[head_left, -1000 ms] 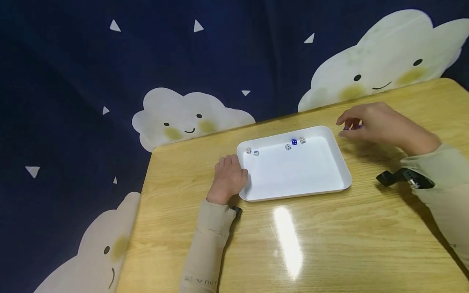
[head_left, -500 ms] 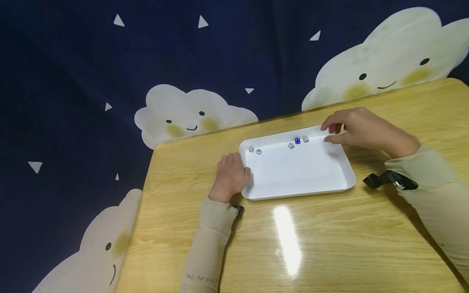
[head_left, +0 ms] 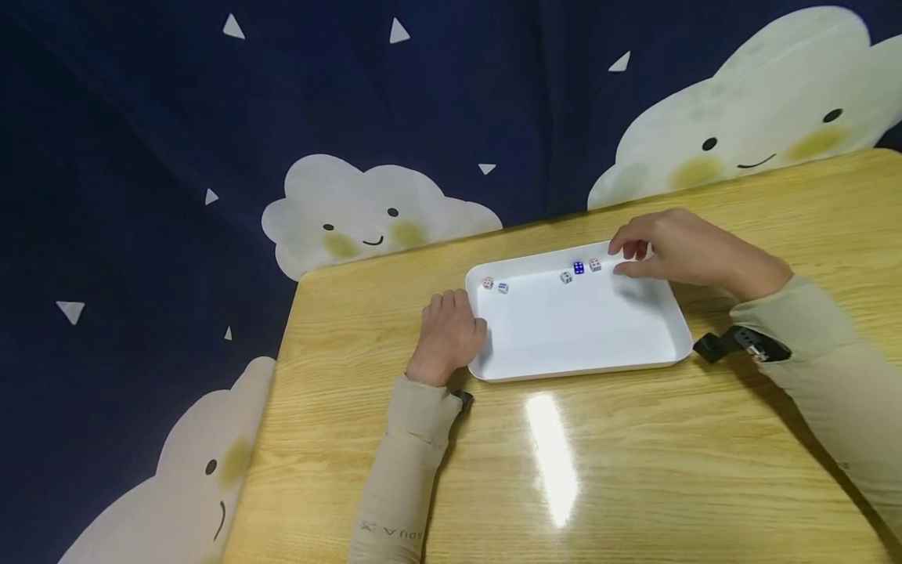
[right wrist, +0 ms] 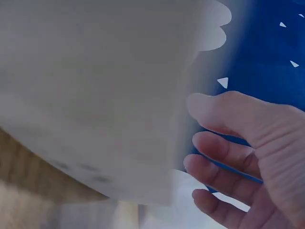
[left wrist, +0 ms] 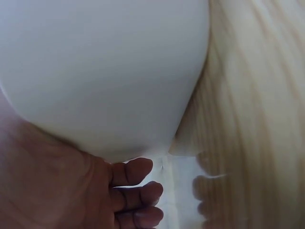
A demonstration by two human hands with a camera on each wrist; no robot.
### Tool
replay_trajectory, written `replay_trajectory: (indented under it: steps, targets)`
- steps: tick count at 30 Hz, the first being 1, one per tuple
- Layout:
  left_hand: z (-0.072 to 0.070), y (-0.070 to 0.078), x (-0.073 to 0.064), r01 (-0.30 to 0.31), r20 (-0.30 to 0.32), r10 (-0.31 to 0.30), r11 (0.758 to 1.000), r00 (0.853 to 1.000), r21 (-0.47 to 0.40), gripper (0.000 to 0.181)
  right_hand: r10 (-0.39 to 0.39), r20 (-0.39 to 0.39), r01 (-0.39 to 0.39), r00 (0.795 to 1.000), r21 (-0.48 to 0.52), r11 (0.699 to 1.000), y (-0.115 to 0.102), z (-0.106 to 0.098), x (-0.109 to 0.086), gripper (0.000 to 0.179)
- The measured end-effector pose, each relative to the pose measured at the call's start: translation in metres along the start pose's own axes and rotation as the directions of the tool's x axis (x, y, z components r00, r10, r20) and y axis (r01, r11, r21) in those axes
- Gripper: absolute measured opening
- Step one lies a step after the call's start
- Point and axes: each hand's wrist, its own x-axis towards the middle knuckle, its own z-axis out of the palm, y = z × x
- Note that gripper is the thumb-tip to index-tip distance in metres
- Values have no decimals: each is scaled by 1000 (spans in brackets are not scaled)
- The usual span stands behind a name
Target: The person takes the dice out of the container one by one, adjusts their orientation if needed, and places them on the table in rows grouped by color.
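Note:
My left hand (head_left: pixel 449 338) grips the left end of a shallow white tray (head_left: pixel 564 345), thumb over the rim. In the left wrist view its curled fingers (left wrist: pixel 138 195) show beside the tray wall (left wrist: pixel 114 86). My right hand (head_left: pixel 680 247) hovers over the tray's far right corner, fingers loosely curved and apart from the thumb. Nothing shows between its fingertips in the right wrist view, where fingers (right wrist: pixel 219 167) lie near a blurred pale surface. Inside, along the far wall, sit a blue die (head_left: pixel 579 268), a red-spotted die (head_left: pixel 595 265) and a dark-spotted die (head_left: pixel 567 277).
Farther left in the tray are a red-spotted die (head_left: pixel 488 283) and a blue-spotted die (head_left: pixel 503 288). A wooden table (head_left: pixel 620 454) carries the tray. Behind it hangs a dark blue curtain (head_left: pixel 423 86) with clouds and triangles. Black camera mounts (head_left: pixel 740 343) sit at the wrists.
My right hand has moved left from beside the tray to over its far right corner. Small blue pieces seen among its fingers earlier no longer show. The left hand keeps its hold.

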Motion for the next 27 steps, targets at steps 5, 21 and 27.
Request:
replay_trajectory:
  steps: [5, 21, 27]
  targets:
    - [-1, -3, 0, 3, 0, -3, 1000, 1000, 13, 34, -50, -33, 49, 998, -22, 999, 0, -4, 4, 18]
    - [1, -1, 2, 12, 28, -13, 1000, 1000, 14, 35, -36, 5, 36, 999, 22, 999, -13, 4, 36, 18]
    - [-1, 0, 2, 7, 20, -7, 1000, 1000, 14, 34, -39, 20, 38, 999, 34, 999, -8, 17, 42, 16]
